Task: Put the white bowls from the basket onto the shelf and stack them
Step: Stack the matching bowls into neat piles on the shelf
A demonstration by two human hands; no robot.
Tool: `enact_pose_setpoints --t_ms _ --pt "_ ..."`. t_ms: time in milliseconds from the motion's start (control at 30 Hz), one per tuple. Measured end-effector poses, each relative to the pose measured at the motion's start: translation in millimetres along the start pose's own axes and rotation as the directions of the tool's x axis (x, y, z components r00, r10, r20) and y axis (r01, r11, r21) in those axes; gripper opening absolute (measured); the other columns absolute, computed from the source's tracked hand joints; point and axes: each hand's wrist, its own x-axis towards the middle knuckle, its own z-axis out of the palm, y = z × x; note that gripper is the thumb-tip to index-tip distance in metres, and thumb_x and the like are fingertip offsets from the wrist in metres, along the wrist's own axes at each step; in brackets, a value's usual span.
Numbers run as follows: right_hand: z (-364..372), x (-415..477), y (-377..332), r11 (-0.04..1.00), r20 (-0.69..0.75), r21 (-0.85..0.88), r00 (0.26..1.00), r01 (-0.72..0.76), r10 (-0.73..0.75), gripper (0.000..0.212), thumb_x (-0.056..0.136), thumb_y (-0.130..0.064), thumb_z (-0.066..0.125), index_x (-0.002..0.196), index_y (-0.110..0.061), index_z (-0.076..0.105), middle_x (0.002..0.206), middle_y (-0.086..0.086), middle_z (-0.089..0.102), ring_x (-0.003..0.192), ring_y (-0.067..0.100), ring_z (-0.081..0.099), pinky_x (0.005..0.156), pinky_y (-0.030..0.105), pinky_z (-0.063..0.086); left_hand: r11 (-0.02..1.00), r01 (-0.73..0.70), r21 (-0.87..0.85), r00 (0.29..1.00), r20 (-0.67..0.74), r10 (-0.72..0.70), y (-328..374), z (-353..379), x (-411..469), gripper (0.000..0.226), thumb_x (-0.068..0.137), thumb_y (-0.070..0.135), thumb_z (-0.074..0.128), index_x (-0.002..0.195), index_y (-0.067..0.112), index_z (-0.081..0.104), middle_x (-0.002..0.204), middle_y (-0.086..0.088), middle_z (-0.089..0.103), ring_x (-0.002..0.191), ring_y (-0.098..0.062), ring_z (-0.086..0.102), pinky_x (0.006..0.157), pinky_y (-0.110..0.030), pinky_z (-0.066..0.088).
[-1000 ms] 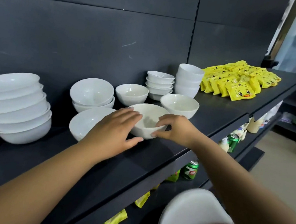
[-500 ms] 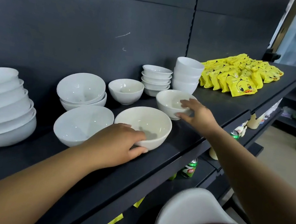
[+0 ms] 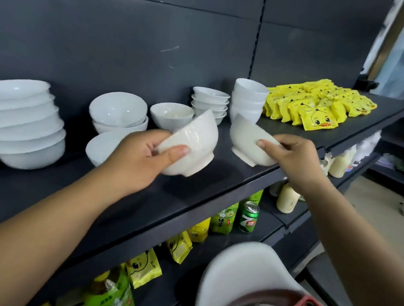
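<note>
Mid-frame above the shelf [image 3: 216, 188], the left hand [image 3: 141, 160] grips a tilted white bowl [image 3: 194, 144], the right hand [image 3: 295, 155] a second bowl [image 3: 246, 140] (also tilted).

the black shelf [image 3: 36, 195] carries white bowl stacks [image 3: 17, 123], a few single bowls [image 3: 171, 118], and yellow snack packets [image 3: 317, 106].

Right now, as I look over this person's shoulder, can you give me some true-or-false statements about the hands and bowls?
1. The left hand grips the left bowl, tilted. True.
2. The right hand is empty. False: it holds the right bowl.
3. The two held bowls touch. False: dark shelf shows between them.
4. Yellow duck packets lie on the same shelf. True.
</note>
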Motion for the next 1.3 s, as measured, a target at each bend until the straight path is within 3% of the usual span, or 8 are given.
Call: enact_pose_setpoints --t_ms 167,267,400,600,767,933,1100,1300 --pt "19.0 -36.2 -68.1 0.967 0.110 0.134 0.966 0.217 -0.233 0.023 0.078 -0.015 0.071 0.061 -0.027 0.062 0.056 -0.012 0.057 0.054 -0.004 0.044 0.053 0.009 0.033 0.983 0.028 0.180 0.986 -0.168 0.003 20.8 -64.5 -55.6 0.020 0.077 0.025 0.072 0.066 0.033 0.057 0.051 0.028 0.057 0.053 0.010 0.051 0.050 -0.002 0.036" --pt "49.9 -51.0 -105.1 0.931 0.198 0.285 0.936 0.229 -0.291 0.022 0.077 -0.011 0.070 0.062 -0.024 0.062 0.043 -0.019 0.054 0.044 -0.004 0.044 0.047 0.005 0.031 0.957 0.142 0.253 0.963 -0.261 -0.074 24.7 -111.7 -95.0 0.025 0.081 0.019 0.064 0.059 0.031 0.062 0.049 0.024 0.056 0.050 0.007 0.050 0.048 -0.003 0.034" --pt "107.6 -65.4 -149.1 0.903 0.304 0.345 0.880 0.256 -0.366 0.023 0.075 -0.013 0.072 0.059 -0.027 0.062 0.048 -0.018 0.056 0.049 -0.004 0.045 0.049 0.007 0.032 0.929 0.246 0.278 0.919 -0.373 -0.132 25.2 -170.3 -150.8 0.012 0.071 0.044 0.072 0.064 0.038 0.064 0.052 0.015 0.052 0.049 0.001 0.041 0.045 -0.008 0.029" --pt "195.4 -96.5 -211.6 0.868 0.440 0.434 0.785 0.241 -0.437 0.013 0.076 -0.014 0.071 0.065 -0.019 0.067 0.070 0.002 0.061 0.061 0.000 0.049 0.057 0.005 0.038 0.874 0.331 0.356 0.857 -0.501 -0.121 18.0 -247.9 -217.1 0.024 0.081 0.016 0.065 0.058 0.021 0.062 0.038 0.015 0.040 0.037 -0.002 0.034 0.039 -0.008 0.024" --pt "283.2 -116.2 -265.9 0.847 0.456 0.468 0.752 0.253 -0.477 0.008 0.075 -0.013 0.073 0.068 -0.015 0.069 0.061 -0.006 0.060 0.056 -0.002 0.049 0.055 0.005 0.038 0.839 0.294 0.458 0.861 -0.509 -0.023 -7.4 -338.9 -257.2 0.036 0.062 0.058 0.058 0.079 0.027 0.062 0.071 -0.002 0.056 0.057 -0.003 0.041 0.053 -0.011 0.032" --pt "370.7 -125.9 -317.2 0.837 0.431 0.431 0.738 0.337 -0.519 0.008 0.074 -0.017 0.075 0.068 -0.017 0.069 0.071 0.012 0.060 0.063 0.003 0.047 0.059 0.012 0.037 0.812 0.239 0.533 0.863 -0.499 0.074 -23.4 -430.2 -269.3 0.020 0.064 0.068 0.059 0.065 0.048 0.060 0.076 0.023 0.060 0.075 0.008 0.049 0.064 -0.002 0.035" --pt "449.2 -120.6 -341.9 0.858 0.445 0.325 0.735 0.399 -0.511 0.030 0.077 -0.020 0.073 0.081 0.009 0.066 0.082 0.030 0.061 0.070 0.013 0.042 0.065 0.024 0.034 0.787 0.215 0.579 0.835 -0.527 0.160 -45.3 -494.0 -260.2 0.027 0.078 0.033 0.066 0.058 0.047 0.055 0.069 0.016 0.054 0.076 0.015 0.046 0.064 0.001 0.033" --pt "496.1 -118.6 -340.6 0.898 0.534 0.184 0.727 0.399 -0.432 0.012 0.079 -0.020 0.071 0.082 -0.008 0.072 0.088 0.011 0.069 0.078 0.012 0.052 0.060 0.007 0.035 0.793 0.247 0.558 0.816 -0.561 0.141 -64.3 -525.5 -250.6 0.018 0.078 0.032 0.067 0.068 0.036 0.053 0.077 0.008 0.051 0.075 0.017 0.044 0.063 0.001 0.033"
